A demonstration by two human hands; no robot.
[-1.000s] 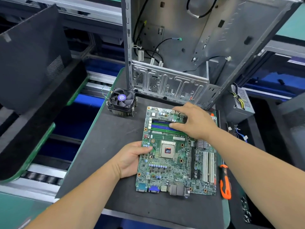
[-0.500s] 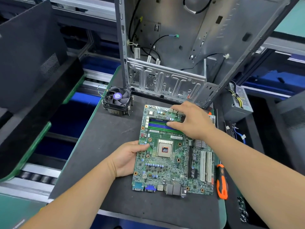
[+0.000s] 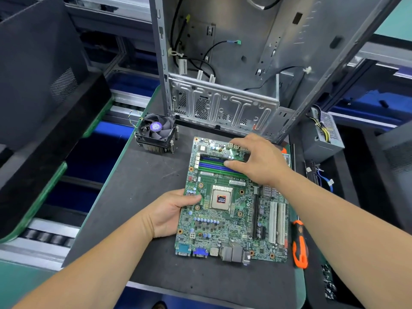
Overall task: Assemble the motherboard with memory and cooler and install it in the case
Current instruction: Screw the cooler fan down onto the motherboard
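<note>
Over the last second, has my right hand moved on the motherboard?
No. The right hand still rests on the memory slots near the far edge of the motherboard, at the same spot; only the camera shifted.

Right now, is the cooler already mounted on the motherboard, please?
No, the cooler stands on the mat beside the motherboard, whose processor is bare.

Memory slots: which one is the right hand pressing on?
The right hand presses the blue slot second from the far edge; the neighbouring slots lie untouched.
</note>
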